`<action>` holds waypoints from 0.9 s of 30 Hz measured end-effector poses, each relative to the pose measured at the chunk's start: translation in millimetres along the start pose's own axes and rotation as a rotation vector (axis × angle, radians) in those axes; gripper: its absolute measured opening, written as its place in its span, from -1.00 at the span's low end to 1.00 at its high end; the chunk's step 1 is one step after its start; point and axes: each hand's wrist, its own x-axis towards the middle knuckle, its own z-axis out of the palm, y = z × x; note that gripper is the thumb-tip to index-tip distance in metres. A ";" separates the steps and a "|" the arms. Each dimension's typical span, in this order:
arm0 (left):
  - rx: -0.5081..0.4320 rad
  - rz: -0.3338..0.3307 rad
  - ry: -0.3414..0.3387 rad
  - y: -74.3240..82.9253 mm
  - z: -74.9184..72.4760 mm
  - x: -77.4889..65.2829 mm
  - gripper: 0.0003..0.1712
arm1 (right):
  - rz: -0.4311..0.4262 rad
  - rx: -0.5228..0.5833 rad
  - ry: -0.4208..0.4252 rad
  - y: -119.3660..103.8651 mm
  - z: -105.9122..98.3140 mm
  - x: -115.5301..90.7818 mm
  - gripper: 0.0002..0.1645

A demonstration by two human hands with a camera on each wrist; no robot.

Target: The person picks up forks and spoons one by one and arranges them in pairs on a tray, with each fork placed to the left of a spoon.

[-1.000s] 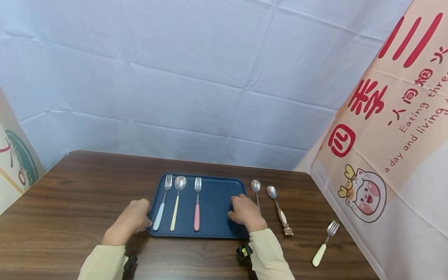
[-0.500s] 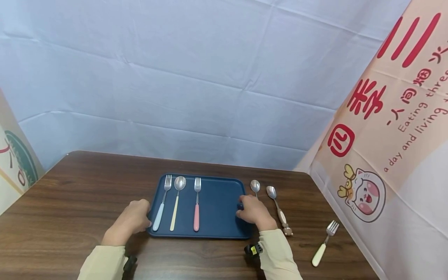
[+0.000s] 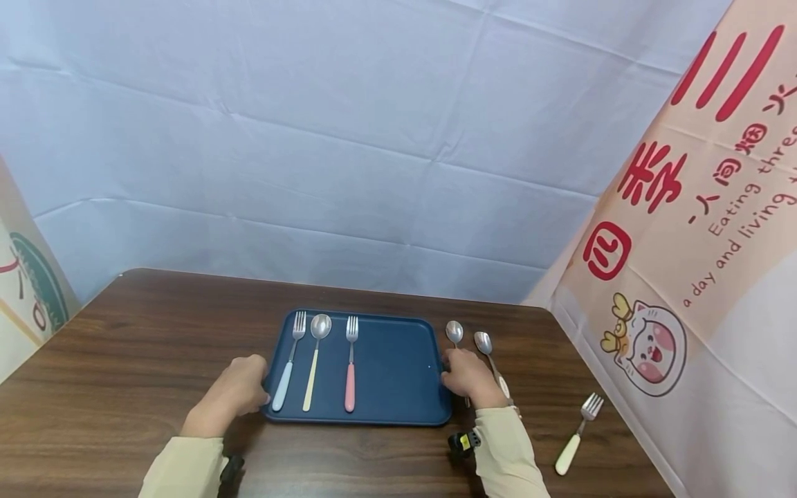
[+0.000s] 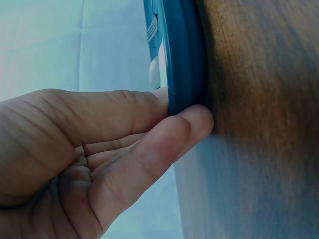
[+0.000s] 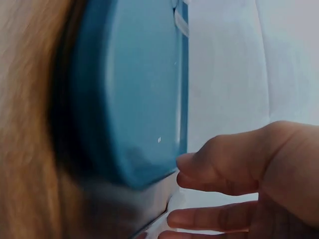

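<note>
A dark blue tray (image 3: 398, 366) lies on the table. On its left half are a light-blue-handled fork (image 3: 283, 387), a cream-handled spoon (image 3: 310, 380) and a pink-handled fork (image 3: 350, 387). My left hand (image 3: 236, 391) pinches the tray's left rim, thumb and fingertips on the edge in the left wrist view. My right hand (image 3: 470, 377) is just past the tray's right edge, fingers loosely extended. It covers most of the handle of a spoon (image 3: 454, 332) lying beside the tray. In the right wrist view its thumb and fingers (image 5: 214, 219) hold nothing visible.
Right of my right hand lies another spoon (image 3: 483, 342), its brown handle partly hidden by the wrist. Farther right is a cream-handled fork (image 3: 579, 432). A pale cloth (image 3: 311, 138) hangs behind the brown table (image 3: 156, 332), and a printed banner (image 3: 697, 221) hangs at right.
My right hand has moved right, from over the tray's right part to past its right edge, over the spoon handle. My left hand stays on the tray rim.
</note>
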 end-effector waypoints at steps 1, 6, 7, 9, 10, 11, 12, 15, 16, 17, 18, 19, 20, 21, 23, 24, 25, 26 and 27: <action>0.001 0.002 0.002 0.0 0.0 0.0 -0.80 | 0.010 -0.002 -0.006 1.4 0.3 0.1 -0.65; 0.005 0.005 0.009 -0.4 -0.2 -0.2 -0.79 | 0.040 0.012 -0.040 6.5 0.0 -0.2 -0.67; 0.006 0.006 0.010 -0.6 -0.1 -0.1 -0.79 | 0.047 0.012 -0.040 7.1 -0.4 -0.1 -0.67; 0.004 0.008 0.009 -0.8 0.1 -0.1 -0.79 | 0.062 0.003 -0.037 9.1 -1.2 -0.1 -0.68; 0.004 0.009 0.009 -0.9 0.2 0.0 -0.79 | 0.069 -0.003 -0.037 10.2 -1.4 0.1 -0.68; 0.003 0.011 0.009 -1.1 0.4 0.1 -0.79 | 0.074 -0.011 -0.038 11.3 -1.8 0.1 -0.69; 0.002 0.012 0.011 -1.3 0.6 0.2 -0.78 | 0.082 -0.010 -0.041 12.2 -1.8 0.4 -0.69; 0.005 0.014 0.013 -1.7 0.9 0.3 -0.77 | 0.101 -0.006 -0.053 14.6 -0.8 1.7 -0.67; 0.008 0.015 0.015 -1.8 0.9 0.3 -0.76 | 0.107 -0.007 -0.055 15.3 -0.1 2.4 -0.67; 0.009 0.015 0.015 -1.8 1.1 0.3 -0.76 | 0.112 -0.010 -0.054 16.3 0.5 2.9 -0.66; 0.010 0.015 0.015 -1.8 1.1 0.3 -0.75 | 0.121 -0.014 -0.051 16.6 1.1 3.5 -0.64; 0.010 0.014 0.013 -1.6 1.1 0.2 -0.76 | 0.124 -0.023 -0.046 17.0 1.6 3.8 -0.65; 0.008 0.014 0.012 -1.5 1.1 0.2 -0.76 | 0.128 -0.032 -0.041 17.6 2.0 4.1 -0.65; 0.008 0.014 0.010 -1.3 1.0 0.1 -0.76 | 0.133 -0.038 -0.038 18.1 2.5 4.3 -0.65; 0.004 0.013 0.009 -0.9 0.9 0.1 -0.77 | 0.141 -0.048 -0.026 18.3 2.7 4.0 -0.67; 0.003 0.011 0.009 -0.8 0.8 0.0 -0.77 | 0.151 -0.044 -0.020 17.9 2.6 3.6 -0.68; 0.000 0.009 0.008 -0.7 0.7 -0.1 -0.78 | 0.164 -0.031 -0.017 18.0 3.1 3.6 -0.71; -0.002 0.008 0.008 -0.7 0.7 0.0 -0.78 | 0.175 -0.020 -0.013 18.5 3.2 3.7 -0.74; -0.004 0.006 0.008 -0.7 0.6 0.0 -0.79 | 0.188 -0.009 -0.011 18.9 3.4 3.8 -0.75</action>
